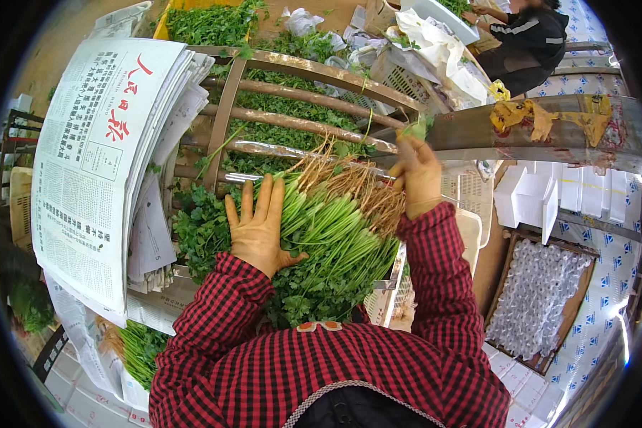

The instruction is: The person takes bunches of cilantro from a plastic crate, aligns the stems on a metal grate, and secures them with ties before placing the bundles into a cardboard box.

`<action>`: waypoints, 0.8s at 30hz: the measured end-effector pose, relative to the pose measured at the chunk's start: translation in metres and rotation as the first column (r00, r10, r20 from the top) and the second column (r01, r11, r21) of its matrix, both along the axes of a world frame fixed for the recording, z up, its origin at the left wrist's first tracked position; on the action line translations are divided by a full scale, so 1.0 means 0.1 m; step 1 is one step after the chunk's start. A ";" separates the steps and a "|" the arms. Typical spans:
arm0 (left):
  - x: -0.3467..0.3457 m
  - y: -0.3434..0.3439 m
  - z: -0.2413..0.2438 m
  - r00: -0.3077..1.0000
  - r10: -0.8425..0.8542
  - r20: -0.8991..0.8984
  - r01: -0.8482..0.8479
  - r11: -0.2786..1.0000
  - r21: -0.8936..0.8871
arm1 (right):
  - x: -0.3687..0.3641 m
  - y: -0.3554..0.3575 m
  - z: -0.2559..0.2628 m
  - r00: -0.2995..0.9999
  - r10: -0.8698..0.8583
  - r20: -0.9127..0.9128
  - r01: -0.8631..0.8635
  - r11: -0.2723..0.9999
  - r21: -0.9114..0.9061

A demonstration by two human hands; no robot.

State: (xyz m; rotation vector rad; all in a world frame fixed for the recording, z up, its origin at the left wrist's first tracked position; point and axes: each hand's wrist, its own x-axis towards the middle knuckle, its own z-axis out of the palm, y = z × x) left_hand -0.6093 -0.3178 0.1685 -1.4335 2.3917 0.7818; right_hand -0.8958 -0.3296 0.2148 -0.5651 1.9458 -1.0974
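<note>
A thick layer of coriander (331,230) lies in front of me, brown roots (374,192) towards the far side and leaves towards my body. My left hand (259,224) rests flat on its left part, fingers spread, holding nothing. At the right end of the roots is my right hand (420,171), its fingers bent together and somewhat blurred. A small leafy sprig (420,128) shows at those fingertips and appears pinched between them. Beneath the greens runs a rusty metal rack (299,101) with parallel bars.
Stacked newspapers (85,160) stand on the left, with bundled coriander (142,350) below them. Loose greens (278,123) show under the bars. A metal beam (567,128) is on the right, near white foam boxes (519,198) and a tray of clear plastic items (537,294). Another person (529,43) works at top right.
</note>
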 end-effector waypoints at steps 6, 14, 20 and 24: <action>0.02 0.03 0.00 1.000 -0.009 0.027 0.009 1.000 -0.015 | 0.55 0.07 -0.37 0.253 0.766 -0.591 -0.599 0.604 0.526; -0.01 0.01 0.05 1.000 -0.002 0.001 0.002 1.000 -0.012 | -0.47 -0.05 -0.07 0.693 0.073 -0.717 -0.148 0.988 -0.042; -0.07 -0.01 0.09 0.998 0.009 0.055 -0.009 1.000 0.006 | -0.14 1.29 -0.13 0.785 0.123 -0.607 -0.114 0.992 0.053; -0.09 0.00 0.11 0.999 0.005 0.049 -0.004 0.999 -0.035 | 0.61 0.56 0.17 0.529 0.504 -0.683 -0.533 0.823 0.196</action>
